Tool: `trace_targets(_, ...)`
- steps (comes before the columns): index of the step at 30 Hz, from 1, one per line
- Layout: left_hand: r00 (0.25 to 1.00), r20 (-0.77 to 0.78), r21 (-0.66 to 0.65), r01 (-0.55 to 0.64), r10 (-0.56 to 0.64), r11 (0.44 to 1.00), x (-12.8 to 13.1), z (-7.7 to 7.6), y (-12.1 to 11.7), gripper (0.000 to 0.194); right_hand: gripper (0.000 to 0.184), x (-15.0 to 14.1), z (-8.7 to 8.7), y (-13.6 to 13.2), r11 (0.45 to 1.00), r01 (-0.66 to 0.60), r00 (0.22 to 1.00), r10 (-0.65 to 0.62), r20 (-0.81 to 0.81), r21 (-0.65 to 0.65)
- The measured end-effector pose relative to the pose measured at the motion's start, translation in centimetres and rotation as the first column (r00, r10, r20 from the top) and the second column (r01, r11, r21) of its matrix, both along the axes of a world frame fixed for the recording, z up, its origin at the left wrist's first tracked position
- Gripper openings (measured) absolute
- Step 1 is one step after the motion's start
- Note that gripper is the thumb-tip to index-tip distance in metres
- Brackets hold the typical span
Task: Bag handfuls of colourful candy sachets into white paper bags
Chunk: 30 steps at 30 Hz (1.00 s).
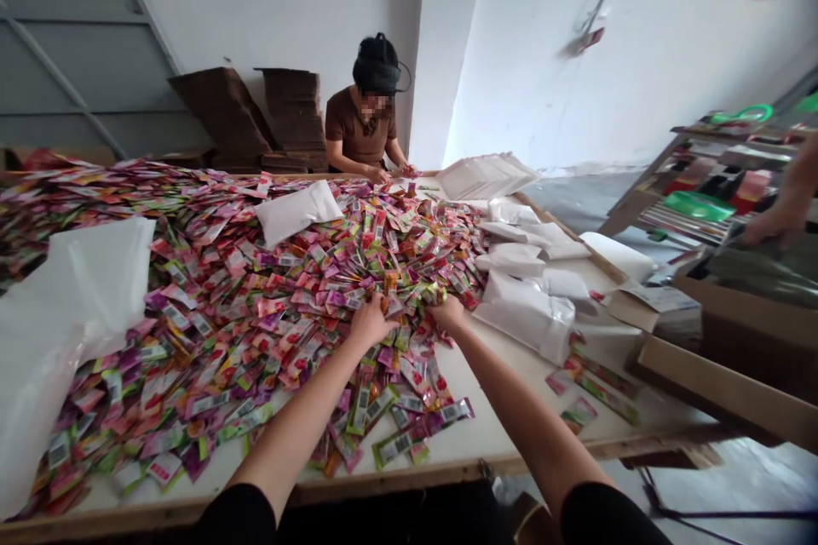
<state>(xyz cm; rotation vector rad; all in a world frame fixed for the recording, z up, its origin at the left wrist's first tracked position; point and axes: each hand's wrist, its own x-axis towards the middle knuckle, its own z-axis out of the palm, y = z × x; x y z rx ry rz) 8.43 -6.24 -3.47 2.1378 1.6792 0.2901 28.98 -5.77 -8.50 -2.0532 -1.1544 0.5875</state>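
Observation:
A wide heap of small, colourful snack packets (256, 306) in pink, purple, green and orange covers much of the table. My left hand (371, 324) reaches into its near middle, fingers curled at an upright orange packet (390, 281) and thumb sticking out to the right. Just to the right, my right hand (449, 312) bends over the heap's edge, its fingers closed around green-yellow packets (434, 294); its fingertips are partly hidden. Several loose packets lie on the white tabletop (463, 443) between my forearms.
White pouches (524, 315) lie on the right; another white pouch (299, 213) rests on the heap. White plastic sheets (83, 281) cover the left. Across the table, a person (364, 128) handles packets. At right, another person's hand (776, 221) is over an open carton (728, 366).

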Motion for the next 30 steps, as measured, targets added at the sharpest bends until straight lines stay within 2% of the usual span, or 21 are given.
trace_targets(2,0.996,-0.083,0.015,0.035,-0.034,0.999,0.6,-1.1,0.3,0.036,0.026,-0.1,-0.7,0.1,0.999,0.026,0.999,-0.025,-0.047,0.019)
trace_targets(4,0.994,-0.086,0.007,0.064,-0.063,0.998,0.4,-1.7,0.2,0.026,0.028,0.7,-1.1,-0.5,0.998,0.045,0.993,-0.041,-0.108,0.039)
trace_targets(7,0.995,-0.063,0.010,0.080,-0.079,0.997,-0.7,-1.5,-0.3,0.029,0.027,2.7,-0.4,-1.9,0.997,0.032,0.982,-0.017,-0.186,0.077)
trace_targets(9,0.998,0.031,0.008,0.061,-0.061,0.998,-1.7,-0.9,-0.5,0.035,0.027,4.1,0.7,-2.9,0.995,0.010,0.977,0.011,-0.214,0.099)
trace_targets(11,0.981,0.193,-0.024,0.039,-0.034,0.999,-2.9,-0.3,-0.6,0.031,0.027,5.4,2.0,-4.0,0.990,-0.036,0.979,0.062,-0.194,0.134)
trace_targets(14,0.903,0.424,-0.060,-0.044,0.065,0.997,-4.4,0.4,-0.8,0.028,0.027,6.1,3.7,-5.7,0.941,-0.238,0.971,0.235,0.043,0.241)
trace_targets(16,0.846,0.509,-0.028,-0.164,0.156,0.986,-4.6,0.8,-0.7,0.032,0.021,5.6,4.2,-6.8,0.865,-0.451,0.883,0.395,0.255,0.221)
trace_targets(19,0.816,0.529,0.031,-0.291,0.232,0.956,-2.5,1.3,-0.2,0.038,0.011,3.3,3.9,-7.9,0.698,-0.715,0.650,0.646,0.401,0.035)
trace_targets(21,0.832,0.490,0.084,-0.344,0.262,0.935,0.0,1.3,0.6,0.035,0.012,1.4,3.2,-7.9,0.586,-0.807,0.500,0.741,0.448,-0.069)
trace_targets(22,0.846,0.453,0.113,-0.366,0.280,0.924,1.2,1.2,1.0,0.033,0.013,0.6,2.7,-7.8,0.559,-0.821,0.449,0.755,0.478,-0.112)
trace_targets(24,0.879,0.346,0.134,-0.392,0.327,0.910,3.3,0.8,2.0,0.038,0.014,-0.7,1.6,-7.2,0.558,-0.807,0.386,0.746,0.542,-0.194)
trace_targets(26,0.898,0.249,0.087,-0.393,0.363,0.915,4.5,0.0,2.8,0.046,0.014,-1.3,0.4,-6.8,0.584,-0.777,0.359,0.719,0.595,-0.237)
trace_targets(30,0.893,0.262,0.004,-0.380,0.366,0.925,4.2,-1.3,3.4,0.046,0.012,-0.7,-1.4,-7.5,0.578,-0.797,0.363,0.691,0.625,-0.175)
